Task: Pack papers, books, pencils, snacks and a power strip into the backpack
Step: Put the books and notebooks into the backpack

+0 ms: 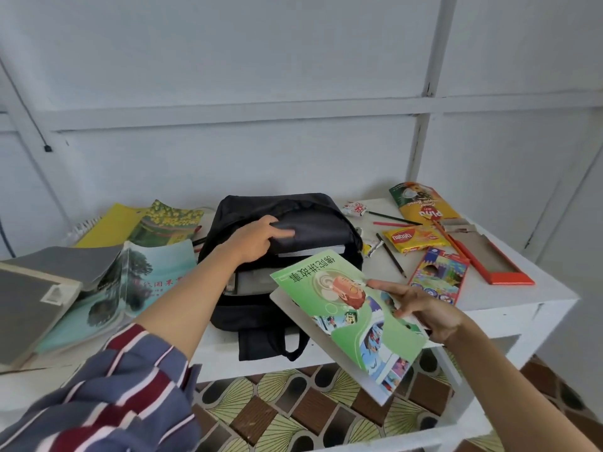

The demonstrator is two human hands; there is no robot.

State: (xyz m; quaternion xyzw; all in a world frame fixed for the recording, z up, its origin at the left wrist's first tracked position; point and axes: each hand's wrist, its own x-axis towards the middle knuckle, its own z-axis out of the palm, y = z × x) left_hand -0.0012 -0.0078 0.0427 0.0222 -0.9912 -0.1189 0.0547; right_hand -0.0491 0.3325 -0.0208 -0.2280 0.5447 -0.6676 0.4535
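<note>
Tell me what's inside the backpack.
Through the backpack opening, a book's pale page edge shows, with something grey below it. The left hand holds the flap up; flap and green book hide the rest.

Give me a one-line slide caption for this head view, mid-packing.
Left hand holds the black backpack open on the white table while the right hand holds a green book beside its opening.

Left hand [256, 239] outstretched, fingers curled; right hand [424, 309] nearer, in a pinch
</note>
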